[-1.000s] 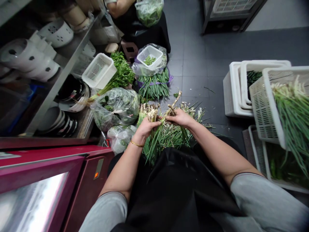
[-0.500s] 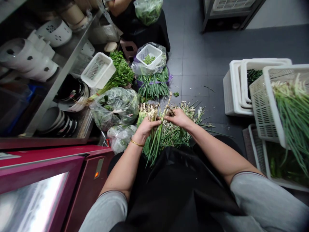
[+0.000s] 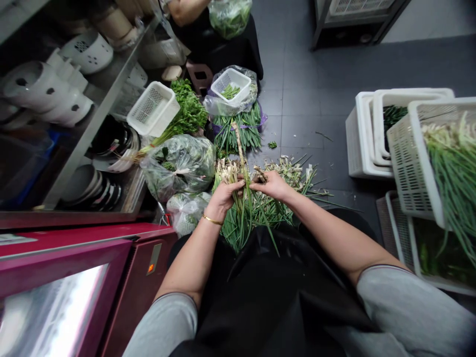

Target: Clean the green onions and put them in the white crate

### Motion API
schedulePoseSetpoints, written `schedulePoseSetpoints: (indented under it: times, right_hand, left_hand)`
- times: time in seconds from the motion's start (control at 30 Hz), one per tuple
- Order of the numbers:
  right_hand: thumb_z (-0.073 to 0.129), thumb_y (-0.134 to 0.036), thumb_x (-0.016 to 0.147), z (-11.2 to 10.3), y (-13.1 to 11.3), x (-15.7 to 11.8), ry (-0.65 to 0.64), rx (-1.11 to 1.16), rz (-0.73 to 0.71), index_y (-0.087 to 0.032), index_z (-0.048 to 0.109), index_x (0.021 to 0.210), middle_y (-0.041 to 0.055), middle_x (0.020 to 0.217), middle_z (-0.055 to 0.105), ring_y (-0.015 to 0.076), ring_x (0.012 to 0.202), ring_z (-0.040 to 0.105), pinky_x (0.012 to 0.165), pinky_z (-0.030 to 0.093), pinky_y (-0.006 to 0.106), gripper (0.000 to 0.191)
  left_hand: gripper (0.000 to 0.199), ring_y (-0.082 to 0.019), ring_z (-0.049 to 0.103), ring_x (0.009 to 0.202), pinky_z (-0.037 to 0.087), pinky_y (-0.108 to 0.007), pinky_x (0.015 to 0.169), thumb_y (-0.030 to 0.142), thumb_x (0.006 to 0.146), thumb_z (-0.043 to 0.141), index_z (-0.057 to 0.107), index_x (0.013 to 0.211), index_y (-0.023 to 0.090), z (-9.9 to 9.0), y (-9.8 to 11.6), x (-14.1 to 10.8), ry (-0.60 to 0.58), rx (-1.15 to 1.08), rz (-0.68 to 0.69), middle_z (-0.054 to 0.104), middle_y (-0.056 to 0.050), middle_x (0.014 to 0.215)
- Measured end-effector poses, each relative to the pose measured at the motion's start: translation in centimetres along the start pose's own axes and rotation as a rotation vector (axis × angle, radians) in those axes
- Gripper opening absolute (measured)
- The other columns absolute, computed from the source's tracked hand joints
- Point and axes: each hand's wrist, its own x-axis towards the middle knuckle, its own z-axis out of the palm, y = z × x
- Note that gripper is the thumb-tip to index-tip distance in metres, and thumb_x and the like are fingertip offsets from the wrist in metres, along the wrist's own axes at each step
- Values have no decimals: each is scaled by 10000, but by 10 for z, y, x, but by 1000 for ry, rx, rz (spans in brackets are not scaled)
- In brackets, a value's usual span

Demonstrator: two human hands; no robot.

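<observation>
My left hand [image 3: 224, 195] is closed around several scallions, their pale root ends [image 3: 231, 173] pointing away from me. One long scallion [image 3: 238, 141] with a brownish stem sticks out beyond the fingertips, between my two hands. My right hand [image 3: 275, 185] is closed in a pinch just right of it, with brown scallion peelings [image 3: 260, 174] at its fingers. Green leaves hang down from between the hands onto my black apron [image 3: 260, 287]. Underneath lies a heap of loose scallions and trimmings [image 3: 288, 171].
Bagged leafy greens [image 3: 182, 161] and a white basket [image 3: 152, 106] stand left, beside a metal shelf [image 3: 107, 99]. A tied bundle of greens [image 3: 245, 130] lies ahead, near another person [image 3: 189, 10]. White crates [image 3: 416, 163] with scallions are at right. A red appliance [image 3: 141, 277] is near left.
The long scallion has swung left and now points more straight ahead. Some green leaves have shifted right over the apron. Both hands stay nearly in place.
</observation>
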Motion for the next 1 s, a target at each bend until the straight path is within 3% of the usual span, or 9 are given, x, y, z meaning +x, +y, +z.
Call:
schedulePoseSetpoints:
  times: [0.17,0.33,0.5,0.63,0.8,1.0]
  right_hand:
    - [703,-343,690,-1,-5,-4,6,-124,-59,-156,581,659,-19,620,552,112,591,484,609,372,252,226]
    - [709,-389,717,1,-7,-6,29,-272,-96,-164,584,645,-19,595,540,118,590,479,599,347,252,268]
    - [698,-475,713,-9,3,5,187,-10,-68,-153,661,785,38,747,649,154,683,565,667,438,289,333]
    - [740,-409,668,-7,9,7,134,18,-78,-149,683,857,60,802,690,182,737,615,745,480,331,327]
    - [680,-295,690,-3,7,6,154,18,-44,-146,683,770,53,771,699,180,733,628,758,480,332,169]
    - [675,-411,700,-6,5,7,109,-25,-60,-155,618,675,12,652,613,136,615,530,623,417,276,264]
  left_hand:
    - [475,-64,471,441,345,-212,427,325,496,873,635,857,128,7,-1,-4,47,77,77,580,34,591]
    - [395,-61,464,435,339,-211,419,271,477,862,632,766,129,10,-4,-3,138,140,166,587,29,587]
    - [299,-79,498,462,342,-207,407,269,575,758,651,809,118,9,-4,-3,38,166,119,630,-9,633]
    - [365,-74,494,440,376,-211,405,288,565,792,632,852,129,7,-8,-3,38,200,146,625,11,634]
    - [451,-91,519,416,406,-227,396,315,560,828,608,908,133,3,-10,-4,-9,240,94,636,9,641]
    - [401,-84,503,369,368,-218,360,332,535,839,601,786,130,1,-7,-7,-30,265,58,577,34,586]
